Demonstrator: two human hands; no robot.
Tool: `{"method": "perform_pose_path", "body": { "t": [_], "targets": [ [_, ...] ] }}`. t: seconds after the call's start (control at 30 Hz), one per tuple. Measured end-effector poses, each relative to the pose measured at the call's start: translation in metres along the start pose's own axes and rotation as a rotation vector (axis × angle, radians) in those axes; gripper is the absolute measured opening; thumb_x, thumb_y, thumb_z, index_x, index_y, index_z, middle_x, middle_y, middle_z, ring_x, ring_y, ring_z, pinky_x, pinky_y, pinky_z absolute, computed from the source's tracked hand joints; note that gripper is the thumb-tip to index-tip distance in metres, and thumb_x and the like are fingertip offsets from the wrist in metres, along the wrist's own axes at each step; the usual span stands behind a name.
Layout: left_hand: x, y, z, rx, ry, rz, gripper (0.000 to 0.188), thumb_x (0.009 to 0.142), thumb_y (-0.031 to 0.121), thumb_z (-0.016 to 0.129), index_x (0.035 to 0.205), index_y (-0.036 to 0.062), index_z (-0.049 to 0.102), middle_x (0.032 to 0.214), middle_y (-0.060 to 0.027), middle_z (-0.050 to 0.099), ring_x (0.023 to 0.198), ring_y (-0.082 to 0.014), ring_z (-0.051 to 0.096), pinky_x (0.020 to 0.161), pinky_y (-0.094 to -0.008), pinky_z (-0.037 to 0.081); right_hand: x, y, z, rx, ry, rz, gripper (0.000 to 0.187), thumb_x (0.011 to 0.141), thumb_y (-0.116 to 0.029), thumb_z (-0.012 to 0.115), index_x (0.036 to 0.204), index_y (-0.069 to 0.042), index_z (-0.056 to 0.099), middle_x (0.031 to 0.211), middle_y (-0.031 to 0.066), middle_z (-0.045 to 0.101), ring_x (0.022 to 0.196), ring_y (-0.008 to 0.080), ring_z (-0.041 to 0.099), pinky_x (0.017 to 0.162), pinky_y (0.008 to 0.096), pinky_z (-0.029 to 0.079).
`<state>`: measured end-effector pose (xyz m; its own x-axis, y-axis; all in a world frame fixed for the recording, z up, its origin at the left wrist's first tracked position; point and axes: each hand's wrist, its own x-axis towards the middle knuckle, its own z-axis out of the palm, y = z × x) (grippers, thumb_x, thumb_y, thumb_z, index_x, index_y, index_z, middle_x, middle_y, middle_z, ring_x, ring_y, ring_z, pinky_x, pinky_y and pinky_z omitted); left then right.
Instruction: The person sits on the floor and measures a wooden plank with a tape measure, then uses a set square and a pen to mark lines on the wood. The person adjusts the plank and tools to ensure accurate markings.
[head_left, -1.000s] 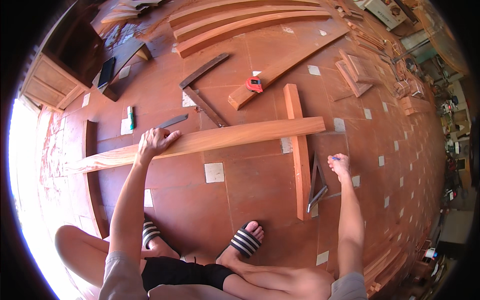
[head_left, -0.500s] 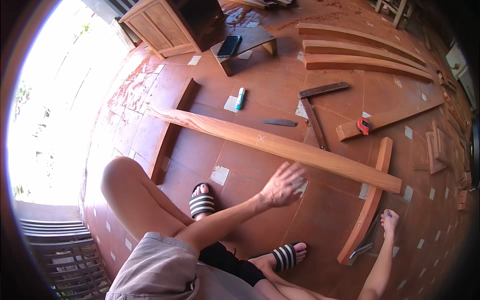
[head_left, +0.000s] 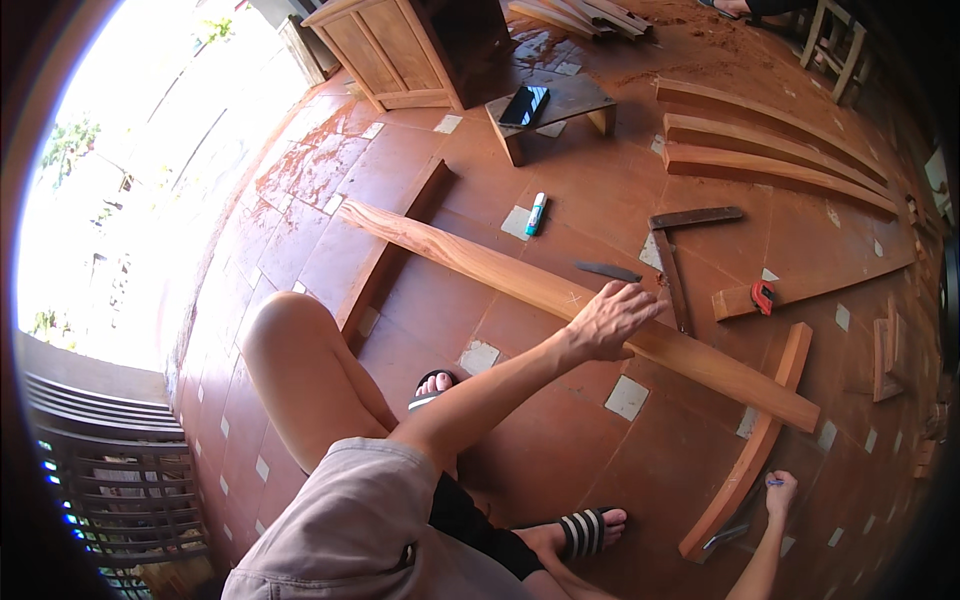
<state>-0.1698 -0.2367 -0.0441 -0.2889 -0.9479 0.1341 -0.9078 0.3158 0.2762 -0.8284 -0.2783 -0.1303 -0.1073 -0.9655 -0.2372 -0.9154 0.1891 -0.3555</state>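
Note:
A long, smooth wooden beam [head_left: 480, 262] with a pale X mark rests across two crosswise timbers, a dark one [head_left: 372, 290] on the left and a lighter one [head_left: 752, 462] on the right. Bent over the beam just right of the mark is my left hand [head_left: 617, 318], its fingers at the far edge and its thumb toward the near side. My right hand [head_left: 782, 490] is closed around a thin blue pen [head_left: 774, 483], beside the right timber and apart from the beam. A slim metal tool [head_left: 724, 538] lies near that timber's lower end.
Beyond the beam lie a dark blade [head_left: 608, 271], a wooden try square [head_left: 672, 260], a glue-stick-like tube [head_left: 537, 214] and a red tape measure [head_left: 763, 297] on a board. Curved timbers [head_left: 775, 150] lie farther off. A phone [head_left: 525, 106] sits on a low bench [head_left: 572, 100] beside a cabinet [head_left: 390, 50].
My left hand has gone from spread fingers above the floor, near side of the beam, onto the beam. The whole view has shifted, moving the scene rightward. My right hand still holds the pen.

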Motion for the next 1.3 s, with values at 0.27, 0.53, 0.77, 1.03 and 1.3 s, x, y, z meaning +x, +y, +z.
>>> {"method": "perform_pose_path", "body": {
  "t": [0.27,0.53,0.77,1.03,1.3],
  "targets": [
    [0.019,-0.02,-0.003,-0.095,-0.302,-0.152,0.047,0.069,0.027,0.082,0.115,0.0171,0.073,0.083,-0.0085,0.077,0.082,-0.0324,0.077,0.072,-0.0478,0.061,-0.018,-0.045,-0.019,-0.142,-0.026,-0.05,0.028,0.086,-0.021,0.083,0.104,0.0,0.08,0.094,0.0241,0.079,0.094,0.0397,0.078,0.087,0.0464,0.06],
    [-0.039,0.012,0.031,0.106,0.259,-0.001,0.046,0.086,0.015,0.074,0.131,0.013,0.068,0.118,-0.0092,0.07,0.115,-0.0282,0.071,0.092,-0.0452,0.058,-0.018,-0.055,-0.024,-0.139,-0.103,-0.025,0.029,0.09,-0.024,0.083,0.105,0.0,0.08,0.096,0.0243,0.079,0.093,0.0399,0.078,0.086,0.0475,0.059],
    [-0.061,0.026,0.039,0.237,0.419,0.013,0.056,0.09,0.016,0.068,0.145,0.0158,0.065,0.123,-0.0141,0.069,0.114,-0.0329,0.069,0.105,-0.0509,0.054,-0.017,-0.053,-0.02,-0.142,-0.123,0.011,0.034,0.091,-0.03,0.083,0.105,0.0,0.08,0.099,0.0247,0.078,0.094,0.0409,0.076,0.088,0.05,0.059],
    [-0.039,0.033,0.019,0.122,0.282,0.002,0.047,0.086,0.011,0.069,0.133,0.0139,0.07,0.113,-0.0109,0.07,0.107,-0.0335,0.071,0.096,-0.0482,0.055,-0.043,-0.023,-0.011,-0.18,-0.075,0.08,0.046,0.089,-0.05,0.082,0.103,-0.007,0.084,0.102,0.0196,0.08,0.1,0.038,0.078,0.091,0.0469,0.06],
    [-0.034,0.029,0.021,0.158,0.171,0.008,0.072,0.069,0.011,0.085,0.139,0.0135,0.069,0.121,-0.0096,0.07,0.11,-0.0314,0.069,0.1,-0.0465,0.055,-0.084,-0.037,-0.037,-0.387,-0.303,0.541,0.059,0.081,-0.046,0.093,0.121,-0.005,0.08,0.124,0.0188,0.08,0.121,0.0325,0.075,0.105,0.0419,0.06]
  ]
}}
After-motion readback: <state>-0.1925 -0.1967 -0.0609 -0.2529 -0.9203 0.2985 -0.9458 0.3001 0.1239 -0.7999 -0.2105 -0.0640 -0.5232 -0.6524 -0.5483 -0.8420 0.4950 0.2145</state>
